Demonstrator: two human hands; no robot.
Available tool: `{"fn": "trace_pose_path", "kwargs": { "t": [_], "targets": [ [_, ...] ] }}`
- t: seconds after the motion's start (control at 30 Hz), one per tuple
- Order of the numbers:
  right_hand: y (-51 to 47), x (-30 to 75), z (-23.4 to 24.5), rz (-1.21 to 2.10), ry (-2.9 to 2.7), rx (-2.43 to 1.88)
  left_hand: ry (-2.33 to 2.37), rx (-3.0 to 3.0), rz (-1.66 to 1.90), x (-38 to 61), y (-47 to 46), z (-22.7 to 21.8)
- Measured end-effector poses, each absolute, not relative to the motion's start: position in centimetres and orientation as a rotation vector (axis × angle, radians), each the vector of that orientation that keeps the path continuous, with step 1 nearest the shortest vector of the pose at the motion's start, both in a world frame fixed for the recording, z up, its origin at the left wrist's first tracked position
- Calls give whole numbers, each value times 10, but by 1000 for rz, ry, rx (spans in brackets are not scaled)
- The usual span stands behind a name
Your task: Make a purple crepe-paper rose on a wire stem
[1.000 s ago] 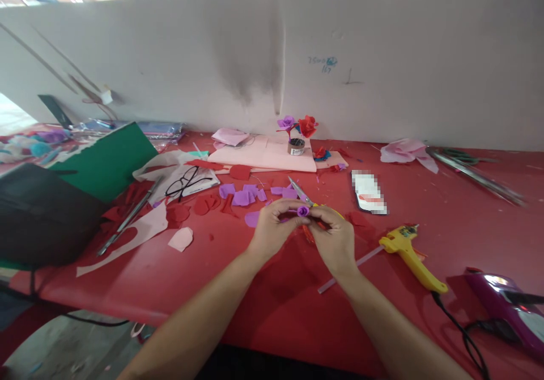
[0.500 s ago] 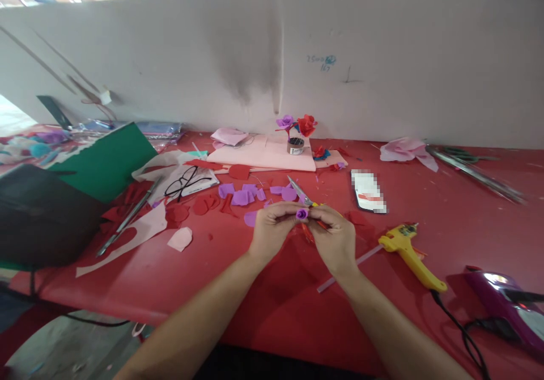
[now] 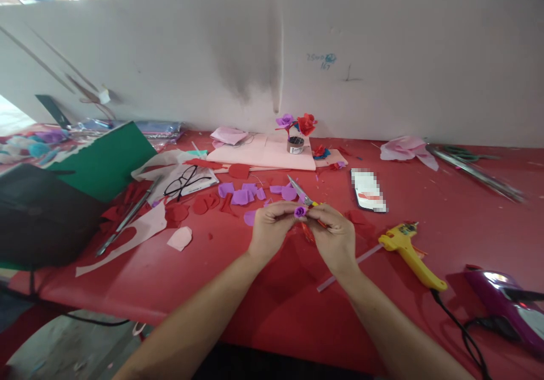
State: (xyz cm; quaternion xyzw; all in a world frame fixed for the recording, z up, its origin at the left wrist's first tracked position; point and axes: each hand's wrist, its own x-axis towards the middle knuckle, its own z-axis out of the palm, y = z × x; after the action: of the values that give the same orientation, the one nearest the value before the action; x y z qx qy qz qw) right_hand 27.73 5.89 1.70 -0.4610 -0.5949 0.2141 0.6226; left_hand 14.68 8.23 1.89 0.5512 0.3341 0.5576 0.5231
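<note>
I find both hands near the middle of the red table (image 3: 272,306), raised just in front of the scissors. The left hand (image 3: 272,230) pinches one side of a small purple paper rosette (image 3: 300,212) between thumb and fingers; the right hand (image 3: 335,235) pinches its other side. The rosette's coiled top faces my camera; its underside is hidden from me by the fingers.

Obstructions noted: the scissors (image 3: 298,189) lie directly beyond the hands, blades toward the far left, their yellow and orange handles partly covered by the right hand. The right forearm crosses my view of the glue stick (image 3: 329,284), which juts from the yellow glue gun (image 3: 402,241) lying to the right. Close to the gun's butt runs a black cord (image 3: 467,343), near a magenta device (image 3: 505,300).

Left of the scissors I record loose purple petals (image 3: 243,195) and red petals (image 3: 206,203), with black eyeglasses (image 3: 187,182) behind the latter. A phone (image 3: 368,192), its screen blurred out, lies beyond the right hand. Farther back, a tape roll (image 3: 295,146) rests on pink sheets (image 3: 255,154); a purple flower (image 3: 284,121) and a red flower (image 3: 306,124) rise above it. A pale panel (image 3: 148,63) closes off the far side.
</note>
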Motion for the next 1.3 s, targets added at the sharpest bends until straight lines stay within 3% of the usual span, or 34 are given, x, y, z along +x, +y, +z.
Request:
{"fn": "trace_pose_path", "kwargs": {
  "t": [1.3],
  "targets": [
    [52, 275, 22, 205, -1589, -999, 715, 1134, 1326, 148, 81, 25]
  ]
}}
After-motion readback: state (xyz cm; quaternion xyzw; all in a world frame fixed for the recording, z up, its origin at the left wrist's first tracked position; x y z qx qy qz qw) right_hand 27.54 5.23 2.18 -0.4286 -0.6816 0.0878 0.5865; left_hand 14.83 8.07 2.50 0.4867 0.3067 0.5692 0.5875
